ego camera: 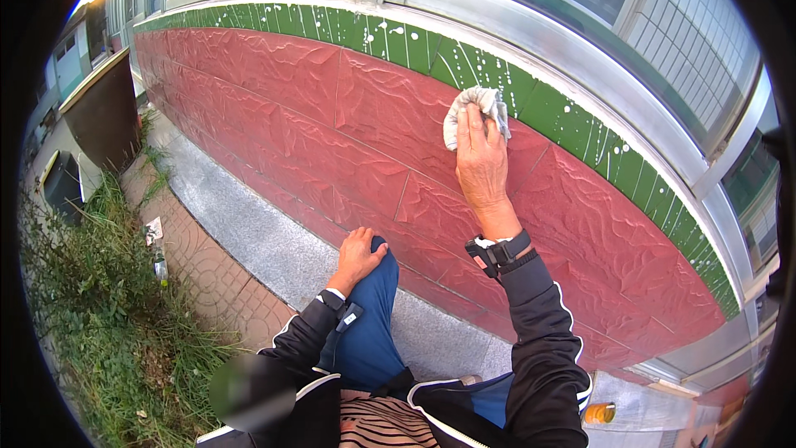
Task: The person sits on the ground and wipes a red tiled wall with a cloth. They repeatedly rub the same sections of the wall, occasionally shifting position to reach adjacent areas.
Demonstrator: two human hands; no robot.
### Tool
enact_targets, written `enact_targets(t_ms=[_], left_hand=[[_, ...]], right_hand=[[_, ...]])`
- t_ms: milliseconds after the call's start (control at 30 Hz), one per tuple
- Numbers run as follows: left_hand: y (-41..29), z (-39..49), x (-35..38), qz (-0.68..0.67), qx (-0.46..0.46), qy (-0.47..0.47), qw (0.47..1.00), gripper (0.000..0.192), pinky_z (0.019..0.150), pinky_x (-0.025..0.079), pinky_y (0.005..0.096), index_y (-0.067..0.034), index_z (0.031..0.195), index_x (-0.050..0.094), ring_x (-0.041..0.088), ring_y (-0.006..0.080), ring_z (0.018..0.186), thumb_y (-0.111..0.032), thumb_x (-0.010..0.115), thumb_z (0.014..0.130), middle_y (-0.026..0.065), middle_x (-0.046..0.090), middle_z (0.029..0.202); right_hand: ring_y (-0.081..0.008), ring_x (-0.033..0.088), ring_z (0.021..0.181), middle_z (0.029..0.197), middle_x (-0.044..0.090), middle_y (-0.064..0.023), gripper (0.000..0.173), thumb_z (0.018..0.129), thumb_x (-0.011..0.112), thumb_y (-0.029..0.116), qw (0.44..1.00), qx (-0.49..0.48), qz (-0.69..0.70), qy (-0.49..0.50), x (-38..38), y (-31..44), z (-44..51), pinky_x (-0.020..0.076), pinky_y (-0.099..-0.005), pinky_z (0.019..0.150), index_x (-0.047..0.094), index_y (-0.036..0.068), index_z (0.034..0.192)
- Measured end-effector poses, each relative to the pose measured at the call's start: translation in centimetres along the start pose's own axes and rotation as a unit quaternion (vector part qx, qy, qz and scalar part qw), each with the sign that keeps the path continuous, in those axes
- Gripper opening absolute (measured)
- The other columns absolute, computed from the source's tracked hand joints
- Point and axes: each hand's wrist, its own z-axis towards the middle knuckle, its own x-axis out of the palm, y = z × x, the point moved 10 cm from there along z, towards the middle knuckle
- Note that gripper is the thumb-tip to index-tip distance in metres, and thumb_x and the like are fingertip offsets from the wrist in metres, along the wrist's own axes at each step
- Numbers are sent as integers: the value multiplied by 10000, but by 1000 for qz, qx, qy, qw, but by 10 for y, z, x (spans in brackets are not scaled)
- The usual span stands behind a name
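My right hand [482,165] presses a crumpled white-and-grey cloth [457,115] against the wall with its fingers bent over it. The cloth lies where the red textured wall tiles [280,112] meet the green tile band [547,112]. White drips and splashes mark that green band along its length. My left hand [359,258] rests on my raised knee in blue trousers [367,336], its fingers laid over the kneecap and no object visible in it.
Metal-framed windows [559,18] run above the green band. A grey stone ledge [249,224] follows the wall's foot. At left are a large brown planter [106,115], weeds and grass [124,323], and a plastic bottle [160,266]. A container of orange stuff [599,412] stands at lower right.
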Motion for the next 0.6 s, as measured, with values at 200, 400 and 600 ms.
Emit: enact_targets(t_ms=[200, 400, 600], left_hand=[[-1, 0, -5, -42, 5, -2, 999, 356, 877, 478, 444, -23, 1000, 633, 588, 357, 1006, -314, 693, 804, 157, 625, 1005], [15, -8, -17, -82, 11, -21, 996, 360, 918, 462, 445, -24, 1042, 645, 584, 345, 1060, -306, 686, 822, 151, 634, 1055], [30, -11, -24, -78, 6, -29, 996, 370, 937, 456, 435, -22, 1059, 645, 585, 337, 1078, -311, 678, 831, 142, 634, 1085]], right_hand=[[-273, 550, 951, 1294, 581, -144, 511, 762, 622, 51, 994, -102, 23, 28, 50, 55, 47, 468, -368, 769, 562, -31, 1263], [-271, 555, 975, 1275, 585, -160, 483, 766, 627, 63, 997, -72, 20, -13, 88, 104, 100, 467, -369, 774, 569, -43, 1233], [-272, 556, 1005, 1249, 598, -154, 445, 777, 621, 74, 995, -82, 50, -22, 132, 154, 156, 472, -372, 788, 595, -44, 1206]])
